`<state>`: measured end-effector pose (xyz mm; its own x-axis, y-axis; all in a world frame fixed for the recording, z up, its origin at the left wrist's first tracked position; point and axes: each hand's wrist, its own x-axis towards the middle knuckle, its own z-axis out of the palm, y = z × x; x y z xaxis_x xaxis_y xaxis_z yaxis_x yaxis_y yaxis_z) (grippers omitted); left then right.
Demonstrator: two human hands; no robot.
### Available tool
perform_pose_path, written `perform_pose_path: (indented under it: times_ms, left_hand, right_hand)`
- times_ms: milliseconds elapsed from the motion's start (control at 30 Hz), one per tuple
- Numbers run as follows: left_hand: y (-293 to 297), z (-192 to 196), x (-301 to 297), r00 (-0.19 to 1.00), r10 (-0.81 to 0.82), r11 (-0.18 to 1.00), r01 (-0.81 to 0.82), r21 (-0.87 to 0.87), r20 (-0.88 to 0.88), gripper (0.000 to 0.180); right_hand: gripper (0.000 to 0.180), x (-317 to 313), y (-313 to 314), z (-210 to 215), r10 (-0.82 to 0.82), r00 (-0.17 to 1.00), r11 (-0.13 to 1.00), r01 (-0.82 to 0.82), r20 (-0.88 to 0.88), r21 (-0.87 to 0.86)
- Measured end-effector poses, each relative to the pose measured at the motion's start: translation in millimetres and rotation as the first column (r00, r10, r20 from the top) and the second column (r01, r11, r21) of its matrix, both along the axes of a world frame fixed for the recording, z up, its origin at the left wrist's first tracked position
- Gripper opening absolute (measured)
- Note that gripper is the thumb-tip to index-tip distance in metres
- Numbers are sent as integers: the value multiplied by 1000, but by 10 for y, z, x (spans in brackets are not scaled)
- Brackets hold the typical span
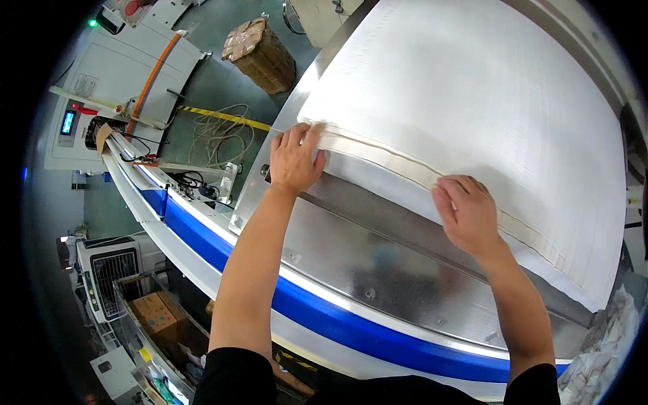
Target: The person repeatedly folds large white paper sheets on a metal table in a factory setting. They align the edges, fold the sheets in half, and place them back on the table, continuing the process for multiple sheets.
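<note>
A wide white cloth [472,88] lies over a metal machine table. Along its near edge runs a flat cream fabric strip [378,154]. My left hand [295,160] is at the strip's left end, its fingers bent over the cloth's corner and its thumb lower down. Further right, my right hand [472,210] has curled fingers closed on the strip's upper edge. The fingertips' undersides are hidden on both hands.
Bare metal [378,260] and a blue rail [324,317] lie nearer to me. Left are a white machine cabinet [111,101], a taped brown bundle [266,64] and coiled cord [219,138] on the floor. Crumpled white material [601,354] sits at the lower right.
</note>
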<state>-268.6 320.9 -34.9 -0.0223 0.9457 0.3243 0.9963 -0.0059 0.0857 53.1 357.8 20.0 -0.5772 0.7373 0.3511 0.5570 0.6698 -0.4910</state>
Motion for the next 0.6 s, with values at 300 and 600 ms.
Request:
perform_pose_path:
  times_ms: [300,600]
  left_hand:
    - [-46,-48,-75,999,-40,999,40,16,-28,37]
    - [34,246,-269,943,-308,930,271,-249,-123,32]
  right_hand:
    - [17,-499,11,-120,44,999,998,-44,1,-41]
    - [34,-717,1,-273,-88,981,977,120,175,-179]
